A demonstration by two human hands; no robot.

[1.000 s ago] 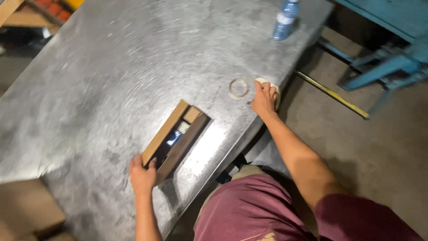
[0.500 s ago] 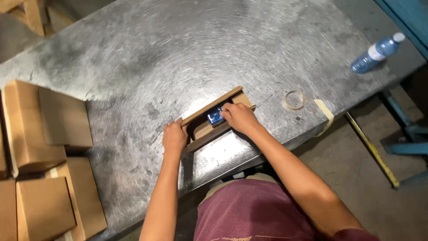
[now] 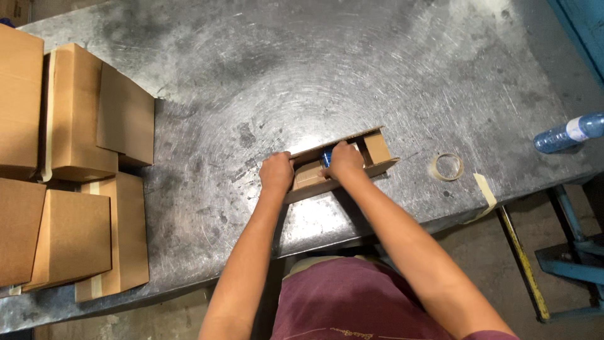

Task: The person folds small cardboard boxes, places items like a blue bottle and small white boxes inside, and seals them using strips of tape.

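Left hand (image 3: 277,172): curled over the left end of the open carton (image 3: 371,151), gripping its edge.
Right hand (image 3: 343,160): fingers down inside the carton, on a blue item (image 3: 326,157); grip unclear.
Carton: flat near the metal table's (image 3: 352,69) front edge.
Right: tape roll (image 3: 447,166), bottle (image 3: 569,133).
Left: cardboard boxes (image 3: 75,170).

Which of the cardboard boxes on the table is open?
The small flat box under both hands at the table's near edge; its flaps stand open. The boxes stacked at left are closed.
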